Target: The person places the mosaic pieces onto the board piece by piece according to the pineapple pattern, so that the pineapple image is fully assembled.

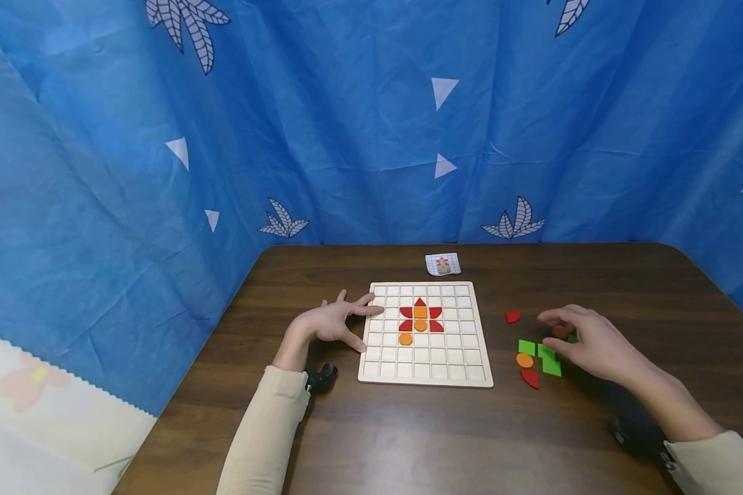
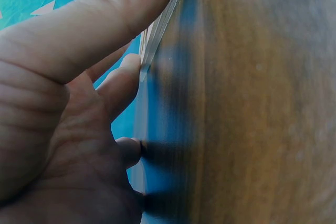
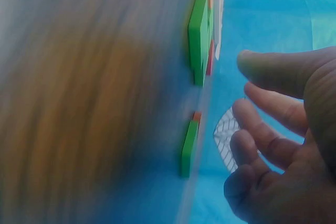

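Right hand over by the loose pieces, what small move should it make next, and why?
I'd probably lower the right hand to the loose orange disc: that hand looks empty, and on the board the lower-left orange disc has no partner at lower right.

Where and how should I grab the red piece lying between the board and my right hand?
Probably pinch the red piece by opposite edges, coming from above and the right: it lies flat, apart from the green pieces, with your right hand on that side.
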### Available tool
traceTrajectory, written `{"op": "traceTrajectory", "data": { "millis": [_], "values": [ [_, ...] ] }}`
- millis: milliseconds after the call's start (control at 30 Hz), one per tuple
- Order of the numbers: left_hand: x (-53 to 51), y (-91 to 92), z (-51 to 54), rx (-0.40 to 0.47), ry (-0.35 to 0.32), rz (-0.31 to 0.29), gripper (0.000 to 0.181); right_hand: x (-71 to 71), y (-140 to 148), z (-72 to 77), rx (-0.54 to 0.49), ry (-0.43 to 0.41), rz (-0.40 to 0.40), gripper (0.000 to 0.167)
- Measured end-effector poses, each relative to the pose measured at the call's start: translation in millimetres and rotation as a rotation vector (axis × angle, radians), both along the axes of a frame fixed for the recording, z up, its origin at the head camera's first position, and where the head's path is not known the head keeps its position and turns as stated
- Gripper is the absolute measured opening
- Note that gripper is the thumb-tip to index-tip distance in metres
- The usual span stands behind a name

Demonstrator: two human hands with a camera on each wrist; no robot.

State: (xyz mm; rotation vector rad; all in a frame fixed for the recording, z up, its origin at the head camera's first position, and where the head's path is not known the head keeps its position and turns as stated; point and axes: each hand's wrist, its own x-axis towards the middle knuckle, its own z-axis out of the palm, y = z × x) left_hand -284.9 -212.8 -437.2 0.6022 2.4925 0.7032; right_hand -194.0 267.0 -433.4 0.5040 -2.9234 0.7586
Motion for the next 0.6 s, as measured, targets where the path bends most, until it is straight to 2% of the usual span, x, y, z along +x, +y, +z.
{"op": "traceTrajectory", "data": {
  "millis": [167,367,600],
  "values": [
    [-1.4,0.3,0.0,-0.009,0.003,0.003,0.084,0.2,21,-3.4,0.011,-0.025,-0.034,0.044],
    [0.1,0.8,0.9,0.004,-0.006,0.003,0.084,-3.0,39,-7.3,0.009,-0.130,-0.075,0.050],
    [0.6,1.2,2.6,0.014,-0.011,0.007,0.085,-1.1,50,-6.8,0.040,-0.190,-0.071,0.048]
  ]
}}
